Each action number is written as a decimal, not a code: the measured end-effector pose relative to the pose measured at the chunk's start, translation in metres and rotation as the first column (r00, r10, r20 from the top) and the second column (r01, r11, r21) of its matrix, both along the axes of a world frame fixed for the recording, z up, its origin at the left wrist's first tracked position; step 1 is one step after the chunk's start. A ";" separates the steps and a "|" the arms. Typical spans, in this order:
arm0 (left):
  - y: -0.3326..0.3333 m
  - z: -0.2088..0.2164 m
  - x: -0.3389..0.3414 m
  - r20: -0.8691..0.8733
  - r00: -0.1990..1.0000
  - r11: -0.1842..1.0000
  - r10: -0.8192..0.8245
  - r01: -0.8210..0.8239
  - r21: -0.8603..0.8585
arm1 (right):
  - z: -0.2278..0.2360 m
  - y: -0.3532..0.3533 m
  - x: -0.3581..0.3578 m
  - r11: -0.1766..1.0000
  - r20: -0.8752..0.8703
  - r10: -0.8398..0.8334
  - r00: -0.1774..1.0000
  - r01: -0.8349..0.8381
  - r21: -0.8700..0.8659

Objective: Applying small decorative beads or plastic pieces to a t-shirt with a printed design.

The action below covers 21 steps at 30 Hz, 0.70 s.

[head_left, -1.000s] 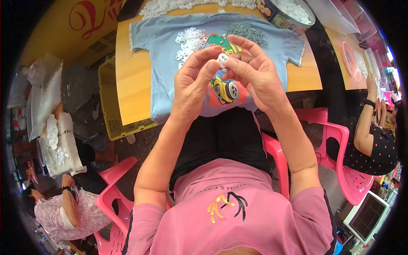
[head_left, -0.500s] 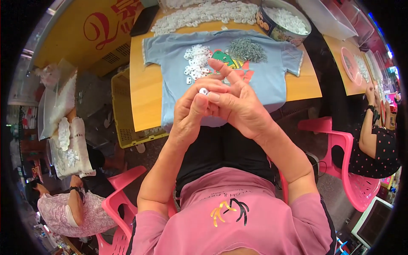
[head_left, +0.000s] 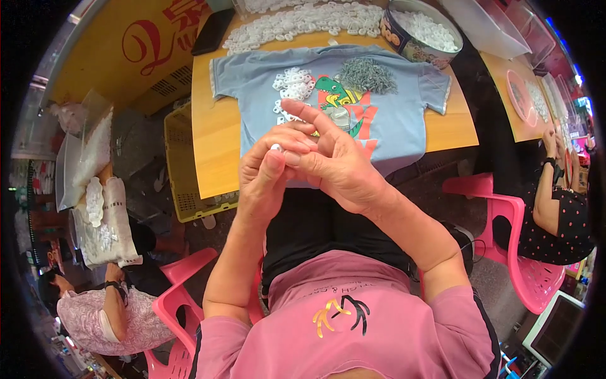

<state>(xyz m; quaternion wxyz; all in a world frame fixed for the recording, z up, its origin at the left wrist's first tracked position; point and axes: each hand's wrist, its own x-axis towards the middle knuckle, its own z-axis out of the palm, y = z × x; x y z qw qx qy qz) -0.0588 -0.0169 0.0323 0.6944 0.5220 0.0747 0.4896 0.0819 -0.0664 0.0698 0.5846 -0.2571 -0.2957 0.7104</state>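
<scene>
Between the thumb and fingers of my left hand [head_left: 262, 170] is a small white plastic piece [head_left: 276, 147]. My right hand [head_left: 347, 163] presses close beside it, thumb pointing at the piece and forefinger stretched out; its other fingers are partly hidden, and what they pinch cannot be made out. Both hands are raised in front of a light-blue T-shirt [head_left: 404, 129] spread over the table. On the shirt lie a heap of white plastic pieces [head_left: 294, 83] and a heap of small grey metal parts [head_left: 369, 76], with a printed dinosaur between them.
A long heap of white pieces [head_left: 303, 26] covers the back of the wooden table [head_left: 218, 139], near a dark phone [head_left: 213, 31] and a round tub [head_left: 424, 35] of white pieces. A yellow crate [head_left: 180, 183] stands left. People sit on both sides by pink chairs [head_left: 517, 234].
Both hands have shifted left and slightly toward me with the white piece between them. More of the dinosaur print shows now. The heaps on the shirt look the same.
</scene>
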 end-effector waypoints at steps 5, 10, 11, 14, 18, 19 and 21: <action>0.021 0.008 -0.052 -0.256 0.922 0.957 0.290 -0.282 0.069 | -0.001 0.000 0.025 0.995 0.196 0.051 0.979 -0.035 -0.089; 0.067 -0.002 -0.131 -0.564 0.554 0.765 0.612 -0.594 0.247 | -0.015 0.011 0.084 0.971 0.639 -0.234 0.733 0.214 0.109; 0.074 -0.010 -0.143 -0.567 0.553 0.766 0.610 -0.595 0.244 | -0.021 0.014 0.097 0.954 0.673 -0.294 0.678 0.247 0.168; 0.081 -0.024 -0.157 -0.628 0.152 0.567 0.763 -0.625 0.537 | -0.033 0.017 0.123 0.921 0.765 -0.381 0.520 0.280 0.269; 0.060 -0.022 -0.135 -0.549 0.316 0.605 0.774 -0.627 0.491 | -0.038 0.018 0.110 0.886 0.839 -0.462 0.287 0.169 0.431; 0.054 -0.019 -0.125 -0.493 0.420 0.637 0.762 -0.624 0.452 | -0.038 0.021 0.101 0.890 0.840 -0.457 0.292 0.165 0.426; 0.040 -0.010 -0.097 -0.485 0.450 0.655 0.750 -0.604 0.453 | -0.036 0.030 0.081 0.879 0.865 -0.470 0.175 0.002 0.477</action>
